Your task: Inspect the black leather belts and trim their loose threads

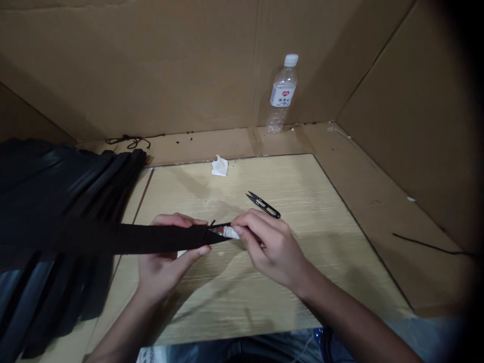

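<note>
A wide black fabric band (159, 239) runs from the left toward the middle of the view. My left hand (161, 267) is closed around it from behind, thumb along the lower edge and fingers along the upper edge. The band's right end is parted, and a small white piece (230, 232) with a reddish spot shows in the gap; its kind I cannot tell. My right hand (268, 244) pinches this end, thumb and fingers at the white piece and the upper edge. Just beyond my right hand lie black thread snips (263, 204), apart from it.
Dark pleated fabric (94, 186) is heaped at the left. On the pale board (287, 176) lies a white paper scrap (220, 166). A clear plastic bottle (283, 96) stands at the back cardboard wall (181, 65). Black cords lie back left (132, 141) and at the right (431, 245).
</note>
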### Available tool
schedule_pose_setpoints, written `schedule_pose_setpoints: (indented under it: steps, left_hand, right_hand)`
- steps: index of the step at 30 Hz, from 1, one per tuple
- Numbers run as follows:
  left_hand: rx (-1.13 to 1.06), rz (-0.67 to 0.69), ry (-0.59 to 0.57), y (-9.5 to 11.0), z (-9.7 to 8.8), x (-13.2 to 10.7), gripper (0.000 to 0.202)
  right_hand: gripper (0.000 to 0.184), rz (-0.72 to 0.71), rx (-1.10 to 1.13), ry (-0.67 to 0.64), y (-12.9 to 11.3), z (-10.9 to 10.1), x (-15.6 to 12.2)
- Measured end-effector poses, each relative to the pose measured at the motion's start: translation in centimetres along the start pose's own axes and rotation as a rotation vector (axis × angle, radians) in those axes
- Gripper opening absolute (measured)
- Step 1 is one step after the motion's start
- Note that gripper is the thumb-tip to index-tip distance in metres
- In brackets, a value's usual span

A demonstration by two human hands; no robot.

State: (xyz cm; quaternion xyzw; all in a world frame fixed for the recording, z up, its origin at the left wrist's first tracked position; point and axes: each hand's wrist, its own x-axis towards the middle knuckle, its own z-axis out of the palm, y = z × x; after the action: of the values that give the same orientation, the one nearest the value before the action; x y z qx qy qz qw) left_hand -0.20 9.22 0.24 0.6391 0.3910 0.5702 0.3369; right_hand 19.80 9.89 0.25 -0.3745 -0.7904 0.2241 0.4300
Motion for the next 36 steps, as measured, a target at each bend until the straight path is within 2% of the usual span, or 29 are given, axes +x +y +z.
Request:
schedule_pose_setpoints:
  steps: [9, 13, 19, 25, 36]
  left_hand:
    - [-0.024, 0.02, -0.007, -0.18, -0.08, -0.1, 0.041]
    - [-0.015, -0.015, -0.003, -0.21, 0.03, -0.12, 0.041]
    - [-0.011, -0.062, -0.004, -0.29, 0.27, -0.46, 0.042]
    - [-0.009, -0.101, -0.02, -0.51, 0.24, -0.69, 0.043]
    - [-0.037, -0.124, -0.055, -0.38, 0.04, -0.18, 0.04]
  right_hand:
    - [0.011, 0.0, 0.019, 0.006, 0.02, 0.05, 0.04]
    - [0.013, 0.006, 0.011, -0.017, 0.19, 0.16, -0.1]
    - [0.019, 0.002, -0.1, -0.032, 0.14, 0.21, -0.34]
    - [0.021, -0.067, -0.182, -0.022, -0.05, 0.16, -0.5]
    - [0.016, 0.004, 0.08, -0.001, 0.29, 0.77, -0.09]
